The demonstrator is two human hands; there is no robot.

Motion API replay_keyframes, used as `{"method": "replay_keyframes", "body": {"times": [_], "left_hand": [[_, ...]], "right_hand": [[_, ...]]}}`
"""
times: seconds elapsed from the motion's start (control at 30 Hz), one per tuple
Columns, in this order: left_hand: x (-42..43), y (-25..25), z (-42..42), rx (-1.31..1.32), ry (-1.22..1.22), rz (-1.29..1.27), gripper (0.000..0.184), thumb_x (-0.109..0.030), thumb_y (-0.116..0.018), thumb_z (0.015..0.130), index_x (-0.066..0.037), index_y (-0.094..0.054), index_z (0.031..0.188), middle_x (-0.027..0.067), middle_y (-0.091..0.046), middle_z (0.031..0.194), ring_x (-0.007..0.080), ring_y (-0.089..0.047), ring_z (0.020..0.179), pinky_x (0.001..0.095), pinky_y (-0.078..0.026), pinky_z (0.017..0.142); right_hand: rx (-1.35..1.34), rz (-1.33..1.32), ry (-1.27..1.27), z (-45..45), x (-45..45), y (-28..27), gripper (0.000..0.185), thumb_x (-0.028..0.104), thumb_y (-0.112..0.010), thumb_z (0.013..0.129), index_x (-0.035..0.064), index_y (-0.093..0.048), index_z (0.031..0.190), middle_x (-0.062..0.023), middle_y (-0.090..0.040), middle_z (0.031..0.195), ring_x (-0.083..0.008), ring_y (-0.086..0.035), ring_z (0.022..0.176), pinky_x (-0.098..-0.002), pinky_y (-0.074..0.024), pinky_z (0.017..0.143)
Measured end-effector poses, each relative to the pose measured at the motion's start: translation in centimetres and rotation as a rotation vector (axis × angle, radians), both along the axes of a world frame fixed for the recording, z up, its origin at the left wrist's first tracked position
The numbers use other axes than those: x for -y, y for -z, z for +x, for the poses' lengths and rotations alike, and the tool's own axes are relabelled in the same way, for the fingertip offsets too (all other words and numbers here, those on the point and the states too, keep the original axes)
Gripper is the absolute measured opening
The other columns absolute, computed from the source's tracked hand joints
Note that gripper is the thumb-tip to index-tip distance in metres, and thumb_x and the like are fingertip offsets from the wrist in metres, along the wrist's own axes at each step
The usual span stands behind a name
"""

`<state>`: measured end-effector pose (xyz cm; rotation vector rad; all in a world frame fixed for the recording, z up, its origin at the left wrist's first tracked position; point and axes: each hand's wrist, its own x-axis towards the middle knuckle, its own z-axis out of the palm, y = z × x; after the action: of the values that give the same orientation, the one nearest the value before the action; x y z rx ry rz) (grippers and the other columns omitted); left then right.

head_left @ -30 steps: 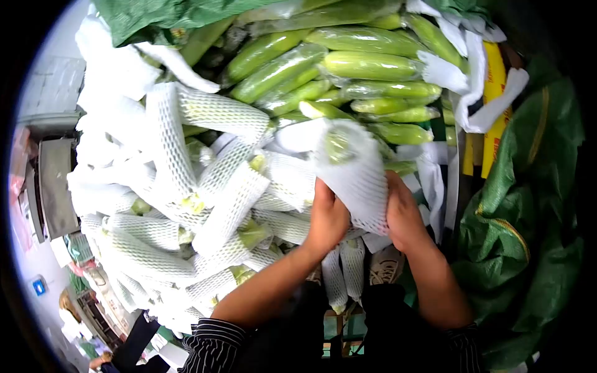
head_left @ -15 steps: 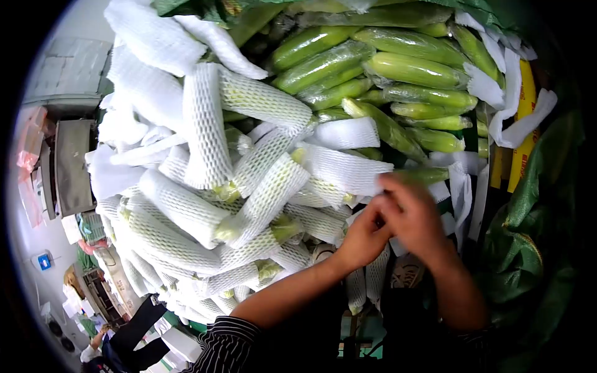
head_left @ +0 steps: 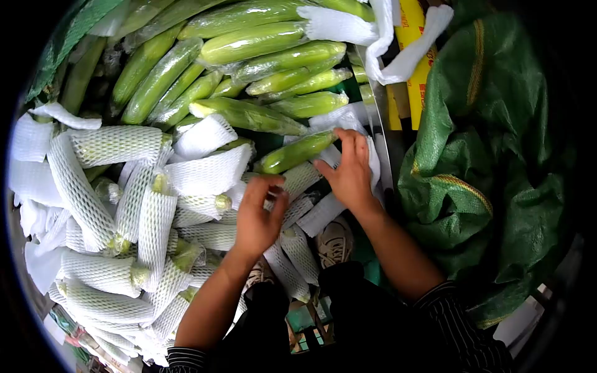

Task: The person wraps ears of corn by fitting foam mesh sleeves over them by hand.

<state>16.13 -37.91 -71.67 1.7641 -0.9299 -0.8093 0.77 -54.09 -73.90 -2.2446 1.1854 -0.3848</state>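
A film-wrapped green ear that looks like corn in its husk (head_left: pixel 295 152) lies between my hands, on top of sleeved ears. My right hand (head_left: pixel 351 171) is at its right end, fingertips against or just over the tip, thumb apart. Below its left end, my left hand (head_left: pixel 258 214) hovers with curved fingers and the thumb apart; nothing shows in it. White foam net sleeves cover many ears, such as the sleeved ear (head_left: pixel 155 233) to the left. An empty-looking foam sleeve (head_left: pixel 208 174) lies flat near my left hand.
Unsleeved wrapped ears (head_left: pixel 255 43) are piled at the top. A metal edge (head_left: pixel 379 124) runs down the right side, beside a yellow printed strip (head_left: pixel 410 62). Crumpled green woven sacking (head_left: pixel 479 168) fills the right. My shoes (head_left: pixel 336 242) show below.
The view has swung right and down. My hands, close together before, are now apart, and the wrapped ear lies visible between them.
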Motion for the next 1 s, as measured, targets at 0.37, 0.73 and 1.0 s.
{"method": "replay_keyframes", "body": {"times": [0.37,0.73,1.0], "left_hand": [[14.1,4.5,-2.4,0.561,0.454,0.169,0.049,-0.034,-0.072,0.087,-0.006,-0.06,0.125,0.0189,-0.062,0.114,0.0394,-0.059,0.113,0.0449,-0.049,0.096],[3.0,1.1,1.9,0.271,0.176,-0.371,0.015,-0.002,-0.071,0.092,0.0,-0.059,0.101,0.0085,-0.065,0.084,0.0151,-0.061,0.07,0.0273,-0.052,0.069],[4.7,0.5,0.9,-0.203,-0.234,-0.369,0.03,-0.012,-0.053,0.106,0.005,-0.061,0.129,0.0078,-0.069,0.094,0.0136,-0.062,0.085,0.0264,-0.05,0.084]], "right_hand": [[0.365,-0.048,-0.151,-2.7,-1.0,7.0,0.004,0.002,-0.054,0.1,0.0047,-0.056,0.101,-0.0074,-0.058,0.09,-0.0151,-0.056,0.081,-0.0294,-0.0467,0.075],[1.283,0.701,0.816,-1.2,1.3,-5.1,0.027,0.011,-0.051,0.092,0.0039,-0.052,0.118,-0.0085,-0.059,0.103,-0.0218,-0.06,0.1,-0.0387,-0.0479,0.094],[1.651,1.53,-0.097,2.2,1.4,-4.3,0.02,0.031,-0.054,0.1,0.0105,-0.052,0.103,-0.0022,-0.048,0.079,-0.0158,-0.047,0.069,-0.0289,-0.041,0.06]]}}
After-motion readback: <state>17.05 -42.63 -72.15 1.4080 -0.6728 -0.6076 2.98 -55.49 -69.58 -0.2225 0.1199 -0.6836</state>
